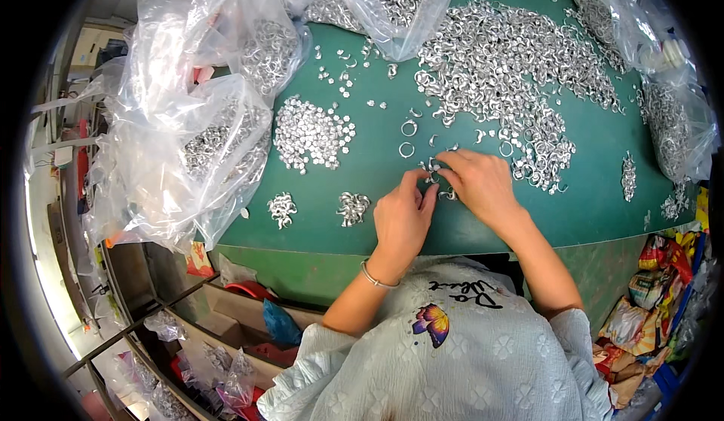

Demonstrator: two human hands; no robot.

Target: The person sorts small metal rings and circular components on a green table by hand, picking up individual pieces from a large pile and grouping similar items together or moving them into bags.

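Note:
My left hand rests on the green table near its front edge, thumb and forefinger pinched. Opposite it, my right hand curls its fingers down to the same spot. Between the fingertips are small silver metal pieces, too small to tell their exact kind and partly hidden. Just beyond lie two silver rings and a few curved bits. Left of my left hand sits a small pile of curved silver pieces, with a similar pile farther left.
A broad heap of silver hook-like pieces spreads across the far right. Small flower-like pieces form a pile at left. Clear plastic bags of parts stand along the left, with another bag at right. Open drawers lie below the table.

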